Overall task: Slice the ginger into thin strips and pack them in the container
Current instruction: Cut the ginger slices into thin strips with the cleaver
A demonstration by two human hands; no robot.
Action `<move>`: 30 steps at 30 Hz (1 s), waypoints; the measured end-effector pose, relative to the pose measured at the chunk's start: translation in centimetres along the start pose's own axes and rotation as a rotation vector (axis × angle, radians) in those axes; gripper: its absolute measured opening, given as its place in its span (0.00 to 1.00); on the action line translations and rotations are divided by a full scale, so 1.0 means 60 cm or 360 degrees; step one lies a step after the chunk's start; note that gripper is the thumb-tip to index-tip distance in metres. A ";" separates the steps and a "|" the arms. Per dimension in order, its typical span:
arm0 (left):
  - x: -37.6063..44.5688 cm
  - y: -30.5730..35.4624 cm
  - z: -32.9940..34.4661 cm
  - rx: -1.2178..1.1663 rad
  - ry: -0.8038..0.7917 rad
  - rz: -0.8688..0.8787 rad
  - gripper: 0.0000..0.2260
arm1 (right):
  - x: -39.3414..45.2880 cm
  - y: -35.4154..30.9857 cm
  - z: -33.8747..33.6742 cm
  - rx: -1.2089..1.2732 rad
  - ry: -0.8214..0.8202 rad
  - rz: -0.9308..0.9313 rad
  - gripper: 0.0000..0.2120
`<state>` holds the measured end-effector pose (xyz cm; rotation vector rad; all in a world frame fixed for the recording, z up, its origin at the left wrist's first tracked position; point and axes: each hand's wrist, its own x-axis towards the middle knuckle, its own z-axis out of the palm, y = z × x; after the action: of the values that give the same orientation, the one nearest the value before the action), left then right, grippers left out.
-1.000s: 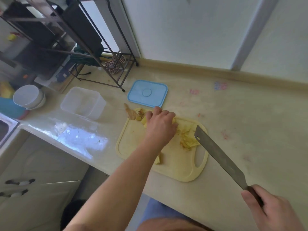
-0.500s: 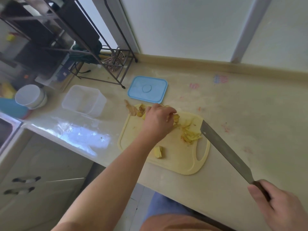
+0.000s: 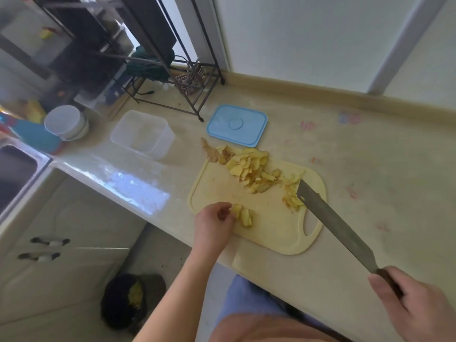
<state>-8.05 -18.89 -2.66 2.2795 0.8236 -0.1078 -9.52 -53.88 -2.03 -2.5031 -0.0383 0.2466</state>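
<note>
The left hand point(image 3: 214, 219) pinches a short stack of ginger slices point(image 3: 244, 216) at the near left edge of the cutting board point(image 3: 271, 233). The right hand point(image 3: 414, 307) grips the knife point(image 3: 330, 218), blade over the board's right edge. More slices point(image 3: 249, 169) heap the far edge, few strips point(image 3: 292, 197) beside them. The container point(image 3: 143, 134), left of the board, looks empty; its lid point(image 3: 237, 125) lies off, so most cutting and all packing seem left.
</note>
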 end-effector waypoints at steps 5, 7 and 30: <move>-0.016 0.021 0.003 0.0394 0.0034 0.0035 0.10 | -0.005 -0.002 -0.002 0.0030 0.0045 -0.0012 0.32; -0.027 0.035 0.015 0.0523 -0.0069 -0.0085 0.15 | -0.008 -0.002 -0.001 0.0043 0.0055 -0.0033 0.34; -0.010 0.044 0.002 -0.0125 -0.0149 -0.0291 0.13 | -0.012 -0.025 0.001 0.0221 -0.0053 -0.0045 0.36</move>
<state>-6.94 -20.77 -1.02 2.1062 0.9684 -0.2592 -10.23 -52.69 -1.08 -2.3590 -0.0679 0.2701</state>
